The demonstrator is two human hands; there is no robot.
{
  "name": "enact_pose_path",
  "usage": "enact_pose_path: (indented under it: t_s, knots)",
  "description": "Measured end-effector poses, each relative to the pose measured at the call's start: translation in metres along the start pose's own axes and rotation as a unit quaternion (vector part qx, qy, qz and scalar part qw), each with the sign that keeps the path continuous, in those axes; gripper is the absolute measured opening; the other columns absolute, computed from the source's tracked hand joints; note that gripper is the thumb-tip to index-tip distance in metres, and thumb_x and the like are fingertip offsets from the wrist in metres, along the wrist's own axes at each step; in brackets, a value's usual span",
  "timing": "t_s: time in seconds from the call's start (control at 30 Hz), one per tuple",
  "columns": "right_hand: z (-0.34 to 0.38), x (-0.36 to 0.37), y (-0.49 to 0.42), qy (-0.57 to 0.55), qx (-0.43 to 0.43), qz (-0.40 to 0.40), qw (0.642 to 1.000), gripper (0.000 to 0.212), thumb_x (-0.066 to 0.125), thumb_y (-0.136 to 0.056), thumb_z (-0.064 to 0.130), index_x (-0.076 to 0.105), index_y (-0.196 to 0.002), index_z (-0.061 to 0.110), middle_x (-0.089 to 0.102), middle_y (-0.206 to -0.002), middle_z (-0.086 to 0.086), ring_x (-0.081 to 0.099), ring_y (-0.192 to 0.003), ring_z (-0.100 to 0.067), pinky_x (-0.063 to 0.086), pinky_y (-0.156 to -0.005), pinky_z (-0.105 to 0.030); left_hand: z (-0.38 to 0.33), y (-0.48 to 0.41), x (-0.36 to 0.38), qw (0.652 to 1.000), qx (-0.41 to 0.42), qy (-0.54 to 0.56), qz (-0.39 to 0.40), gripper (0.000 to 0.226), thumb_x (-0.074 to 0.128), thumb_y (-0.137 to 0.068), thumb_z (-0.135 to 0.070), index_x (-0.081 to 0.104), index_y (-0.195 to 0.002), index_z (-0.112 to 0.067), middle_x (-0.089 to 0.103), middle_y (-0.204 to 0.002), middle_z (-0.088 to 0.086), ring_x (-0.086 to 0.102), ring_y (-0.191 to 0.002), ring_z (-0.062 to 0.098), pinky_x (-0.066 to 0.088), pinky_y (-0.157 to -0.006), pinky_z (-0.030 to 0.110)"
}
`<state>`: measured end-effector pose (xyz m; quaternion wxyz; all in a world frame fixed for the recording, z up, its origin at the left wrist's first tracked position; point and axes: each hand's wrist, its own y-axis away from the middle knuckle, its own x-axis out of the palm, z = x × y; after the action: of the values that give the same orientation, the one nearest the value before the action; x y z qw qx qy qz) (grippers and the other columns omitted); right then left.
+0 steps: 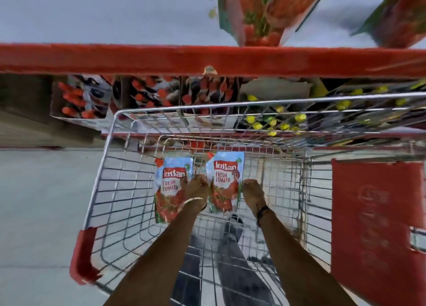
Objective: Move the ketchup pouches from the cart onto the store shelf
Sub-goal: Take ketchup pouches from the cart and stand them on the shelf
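Head view: hands among pouches, cart.

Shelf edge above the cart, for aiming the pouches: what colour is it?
Red, clearest in the head view: the shelf edge.

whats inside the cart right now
Two ketchup pouches, the left hand on one, the right hand beside the other. The arms hide part of the cart floor.
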<state>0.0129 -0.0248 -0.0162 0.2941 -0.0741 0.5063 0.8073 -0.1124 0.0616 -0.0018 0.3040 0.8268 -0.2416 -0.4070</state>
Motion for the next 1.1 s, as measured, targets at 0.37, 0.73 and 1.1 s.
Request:
enact_pose_path:
  t_s: [0.37,0.73,1.1]
  knots:
    - [-0.004,0.014,-0.012,-0.062,-0.02,-0.042,0.997,0.018,0.05,-0.09,0.011,0.058,-0.103,0.003,0.065,-0.099,-0.017,0.062,-0.095,-0.033,0.052,-0.088,-0.049,-0.001,-0.021,0.012,0.995,-0.072,0.067,-0.009,0.022,0.052,-0.081,-0.001,0.064,-0.099,0.003,0.068,-0.109,0.024,0.061,-0.104,0.037,0.047,-0.088,0.034]
    - [0.02,-0.019,0.074,-0.207,-0.094,0.008,0.974,0.023,0.055,-0.086,-0.002,0.059,-0.074,0.017,0.059,-0.079,-0.003,0.057,-0.083,-0.028,0.056,-0.074,-0.041,-0.013,0.038,-0.04,0.978,-0.056,0.196,-0.036,0.019,0.056,-0.071,-0.002,0.059,-0.056,-0.014,0.069,-0.094,0.03,0.064,-0.091,0.043,0.052,-0.086,0.055]
    - [0.113,-0.053,0.225,-0.272,-0.227,0.045,0.934,0.009,0.052,-0.088,0.001,0.058,-0.086,0.007,0.063,-0.099,-0.011,0.064,-0.093,-0.023,0.053,-0.082,-0.039,-0.072,0.151,-0.178,0.973,0.13,0.182,-0.06,0.029,0.061,-0.074,0.007,0.052,-0.06,-0.017,0.053,-0.062,-0.002,0.051,-0.071,0.019,0.043,-0.06,0.012]
